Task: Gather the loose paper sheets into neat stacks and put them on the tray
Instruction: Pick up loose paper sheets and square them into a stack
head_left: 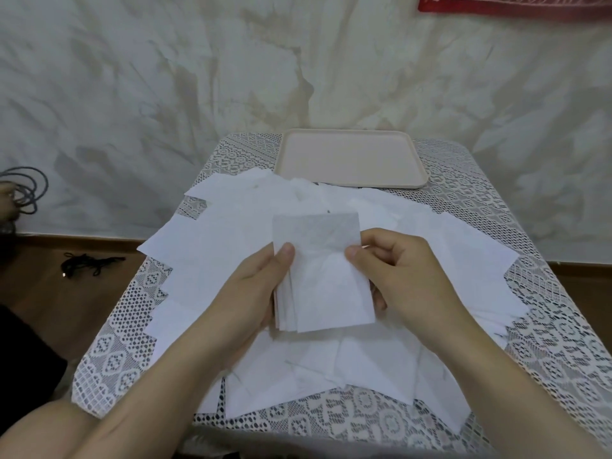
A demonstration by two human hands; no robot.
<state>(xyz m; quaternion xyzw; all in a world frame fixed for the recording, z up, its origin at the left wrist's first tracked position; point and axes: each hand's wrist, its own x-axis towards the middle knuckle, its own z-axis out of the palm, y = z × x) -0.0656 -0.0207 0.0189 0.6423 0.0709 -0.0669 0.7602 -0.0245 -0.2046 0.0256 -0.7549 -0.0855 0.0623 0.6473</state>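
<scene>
View: head cam, looking fwd & down at a counter (546,342); both bare forearms reach in from the bottom of the frame.
Stack (324,276): small pile of white paper sheets, held up in the centre of the frame betw. both hands, above the loose paper. Edges roughly aligned; a few lower sheets stick out at the bottom-left corner. Top part looks greyer, in shadow.
Left hand (255,289): grips the stack's left edge. Thumb lies on the top sheet, fingers (265,321) wrap under the pile, mostly hidden.
Right hand (400,276): grips the stack's right edge. Thumb presses on the top sheet, fingers (387,241) curled tight beside it.
Loose sheets (212,260): many white sheets spread & overlapping at odd angles over most of the counter, from mid-frame to lower centre, left & right of the hands.
Tray (351,157): beige, rectangular, rounded corners, flat on the counter at upper centre of the frame; its near-left corner is just beside the farthest sheets.
Lace cloth (109,362): white patterned lace covering the counter.
Wall (165,77): pale, mottled, fills the top half.
Floor (33,276): brown, at left; a black cord (89,263) lies on it.
Grey cable (26,190): coiled, at the left edge.
Red banner (513,5): strip at upper right, text too blurred to read.
</scene>
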